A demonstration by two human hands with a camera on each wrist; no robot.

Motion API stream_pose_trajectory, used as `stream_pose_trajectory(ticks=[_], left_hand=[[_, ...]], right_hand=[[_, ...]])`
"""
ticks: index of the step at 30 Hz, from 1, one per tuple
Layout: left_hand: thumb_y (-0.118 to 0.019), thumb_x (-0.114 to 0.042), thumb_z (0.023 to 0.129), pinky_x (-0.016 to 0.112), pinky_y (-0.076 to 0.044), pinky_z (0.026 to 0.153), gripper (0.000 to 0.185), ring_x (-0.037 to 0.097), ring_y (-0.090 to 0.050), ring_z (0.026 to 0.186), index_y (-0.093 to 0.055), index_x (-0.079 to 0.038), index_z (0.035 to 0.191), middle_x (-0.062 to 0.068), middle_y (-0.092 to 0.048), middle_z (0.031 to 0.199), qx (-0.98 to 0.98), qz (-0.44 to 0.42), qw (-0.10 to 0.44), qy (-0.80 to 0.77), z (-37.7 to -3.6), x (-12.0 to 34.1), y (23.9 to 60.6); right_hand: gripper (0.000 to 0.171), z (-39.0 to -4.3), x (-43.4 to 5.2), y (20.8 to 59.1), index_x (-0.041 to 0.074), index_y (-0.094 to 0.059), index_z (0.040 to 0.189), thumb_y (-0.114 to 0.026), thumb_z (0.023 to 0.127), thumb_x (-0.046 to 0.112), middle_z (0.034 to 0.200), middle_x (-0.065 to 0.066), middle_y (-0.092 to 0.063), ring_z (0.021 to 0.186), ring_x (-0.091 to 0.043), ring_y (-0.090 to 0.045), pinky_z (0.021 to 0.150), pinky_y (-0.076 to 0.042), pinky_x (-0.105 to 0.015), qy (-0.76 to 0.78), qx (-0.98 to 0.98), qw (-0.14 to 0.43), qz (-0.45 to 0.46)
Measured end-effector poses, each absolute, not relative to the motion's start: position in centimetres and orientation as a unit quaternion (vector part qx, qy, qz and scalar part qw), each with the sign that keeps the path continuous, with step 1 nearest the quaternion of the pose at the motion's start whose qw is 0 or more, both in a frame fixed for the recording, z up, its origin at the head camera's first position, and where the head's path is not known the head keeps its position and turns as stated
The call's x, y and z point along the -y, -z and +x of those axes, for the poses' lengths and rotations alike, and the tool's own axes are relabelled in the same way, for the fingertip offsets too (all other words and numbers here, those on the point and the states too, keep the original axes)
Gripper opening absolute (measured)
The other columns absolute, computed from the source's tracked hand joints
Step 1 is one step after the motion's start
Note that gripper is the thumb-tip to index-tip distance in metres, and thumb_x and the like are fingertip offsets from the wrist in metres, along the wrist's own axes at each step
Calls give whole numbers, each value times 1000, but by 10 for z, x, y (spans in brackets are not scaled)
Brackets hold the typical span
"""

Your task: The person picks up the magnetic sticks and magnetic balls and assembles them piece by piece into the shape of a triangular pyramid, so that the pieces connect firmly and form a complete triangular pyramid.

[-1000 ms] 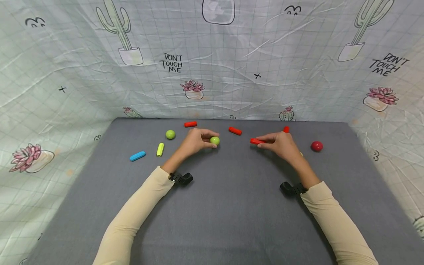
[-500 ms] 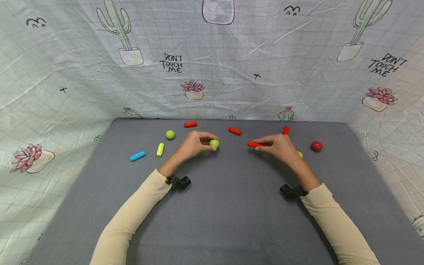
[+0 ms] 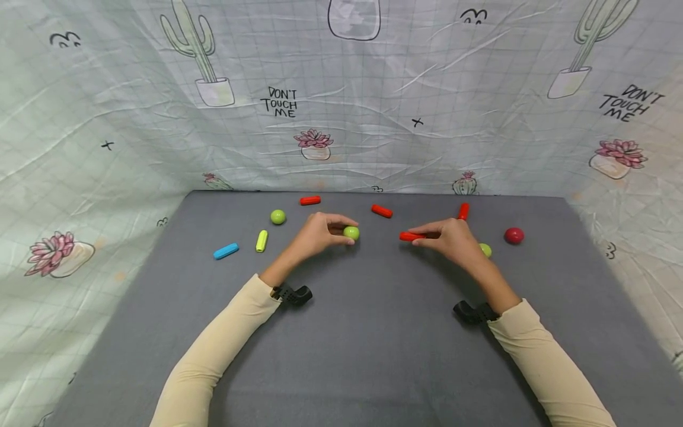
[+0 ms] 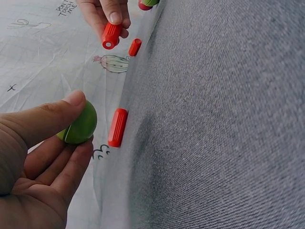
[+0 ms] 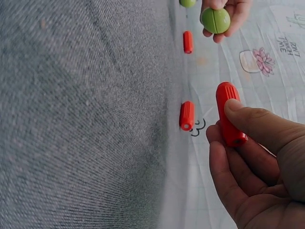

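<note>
Two hands hold pieces above a grey table (image 3: pixel 347 344): the left hand (image 3: pixel 317 235) pinches a grooved green ball (image 3: pixel 351 233), the right hand (image 3: pixel 452 238) a red stick (image 3: pixel 409 236). Both have drawn slightly nearer the person, leaving ball and stick apart, each still held. No container is visible. A second green ball (image 3: pixel 485 249) lies just right of the right hand; a loose red stick (image 3: pixel 381 211) lies beyond, between the hands.

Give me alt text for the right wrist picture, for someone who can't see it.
The right hand pinches a red stick close to the camera. Near the top, the left hand holds a green ball, and two more red sticks lie on a gray table before a pale, plant-printed curtain.
</note>
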State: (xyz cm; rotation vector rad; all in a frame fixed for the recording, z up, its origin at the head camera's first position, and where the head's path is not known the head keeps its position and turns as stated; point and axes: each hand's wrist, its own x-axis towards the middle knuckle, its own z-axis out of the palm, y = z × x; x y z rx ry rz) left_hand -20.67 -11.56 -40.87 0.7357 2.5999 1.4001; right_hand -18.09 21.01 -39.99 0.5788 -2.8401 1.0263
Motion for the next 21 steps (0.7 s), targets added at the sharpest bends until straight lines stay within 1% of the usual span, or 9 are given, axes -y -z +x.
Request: stream_pose_trajectory(ticks=[5,10,17,21], left_hand=[[-87,-12,81,28,-58,86,39,15,-73,101,-76,-6,118,7,-76,112,-848,245,51,-467,-206,115,408],[-87,-9,81,28,-59,84,38,17,-74,100,-76,-5,117,8,-76,110,-843,244,49,-477,-204,113,408],[-87,-9,80,27,-58,86,40,17,-74,100,-75,-2,118,9,-76,110,-840,246,52,-480,-201,111,409],[-87,-10,80,27,-58,86,40,17,-74,101,-76,-4,118,9,-76,111,-838,248,54,-483,-199,109,409]], right_hand=[[26,-180,-208,400,17,-82,109,-86,84,21,98,-7,-79,78,-14,-68,54,-44,-22,-330,924,37,191],[26,-177,-203,397,18,-82,109,-86,84,24,99,-6,-79,80,-16,-68,56,-46,-25,-323,927,31,190],[27,-173,-195,397,19,-82,110,-86,84,25,99,-4,-79,88,-18,-73,64,-53,-28,-328,926,20,187],[25,-171,-193,398,21,-82,108,-86,84,24,98,-2,-79,87,-16,-73,63,-53,-26,-340,921,18,191]])
